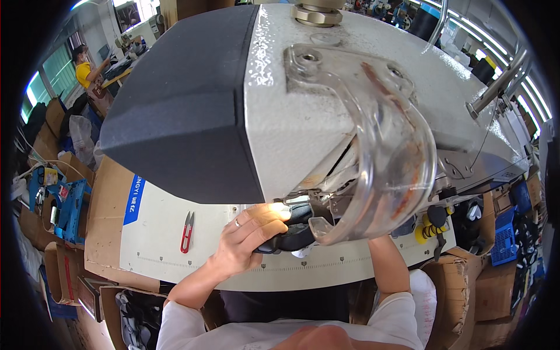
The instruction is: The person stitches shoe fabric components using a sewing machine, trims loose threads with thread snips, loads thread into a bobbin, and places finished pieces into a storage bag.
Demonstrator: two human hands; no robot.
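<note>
A large sewing machine head (309, 105), white with a dark grey end cover, fills the upper middle. Under its needle area lies a black, curved, padded-looking piece (274, 244), whose exact kind I cannot make out. My left hand (251, 233), with a ring on one finger, is closed on the left edge of this piece, fingertips lit by the machine's lamp. From the lower right my right forearm (389, 265) reaches in behind the clear plastic guard (396, 169). The guard and machine hide the right hand's fingers.
Red-handled thread snips (187, 232) lie on the white machine table (163, 256), left of my hand. A yellow and black coiled part (430, 232) is at the table's right. Cardboard boxes (452, 291) stand on both sides. At far left another person (90, 73) stands.
</note>
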